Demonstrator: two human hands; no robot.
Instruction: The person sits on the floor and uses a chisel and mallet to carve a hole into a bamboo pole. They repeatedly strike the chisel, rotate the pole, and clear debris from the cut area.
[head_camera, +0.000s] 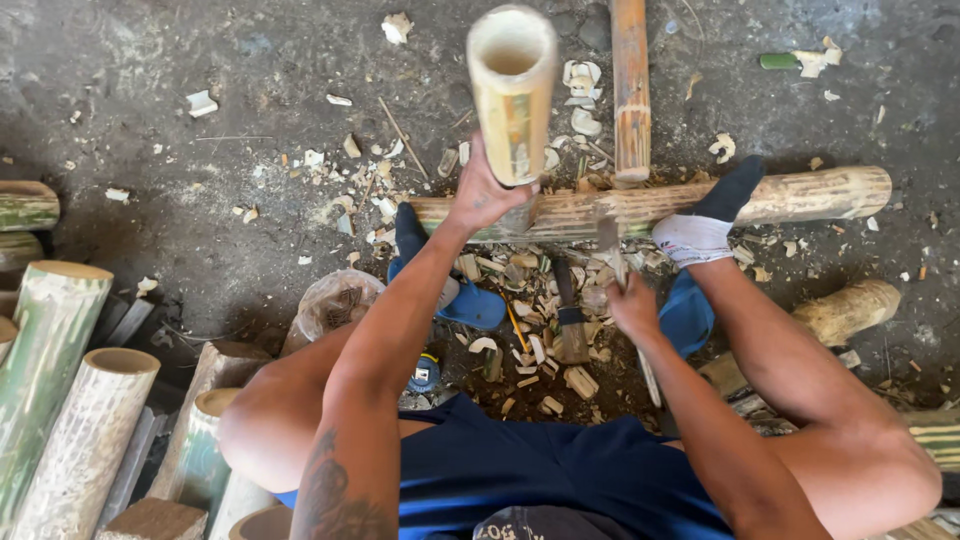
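1. One camera only, worn on the seated person's head, looking almost straight down over the knees.
2. It sits close: forearms enter from 6 o'clock, and the ground (200, 230) stretches toward 12 o'clock.
3. No second view shares this scene.

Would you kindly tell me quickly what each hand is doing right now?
Left hand: closed around the upright hollow bamboo piece.
Right hand: closed on the handle of a blade, its edge near the horizontal bamboo pole.
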